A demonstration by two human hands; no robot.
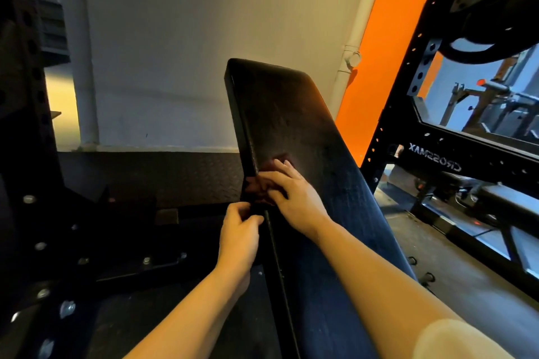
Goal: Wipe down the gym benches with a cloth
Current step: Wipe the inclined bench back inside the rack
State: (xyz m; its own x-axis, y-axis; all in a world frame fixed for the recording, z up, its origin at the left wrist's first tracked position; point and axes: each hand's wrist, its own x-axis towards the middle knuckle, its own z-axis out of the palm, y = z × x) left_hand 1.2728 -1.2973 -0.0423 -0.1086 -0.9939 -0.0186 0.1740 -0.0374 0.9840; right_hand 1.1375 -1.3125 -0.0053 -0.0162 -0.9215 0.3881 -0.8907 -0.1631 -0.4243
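- Fingers (280,172) of my right hand (294,198) lie straight and a little spread, pressing flat on the cloth (269,176).
- Cloth: dark reddish, folded, lying on the left edge of the counter (294,125), part of it draped over the side. Dim light; its exact outline is hard to tell.
- My left hand (239,237) sits just below, at the counter's left edge; fingers curled, thumb and fingertips pinching at the cloth's lower edge or the pad's seam, I cannot tell which.
- Counter: black padded bench, tilted up and away from me toward the wall (180,46).
- Right side: black rack (408,114), an orange panel (388,52) behind it, a white pipe (358,38) along the wall.
- Floor (163,172): dark chequer plate.
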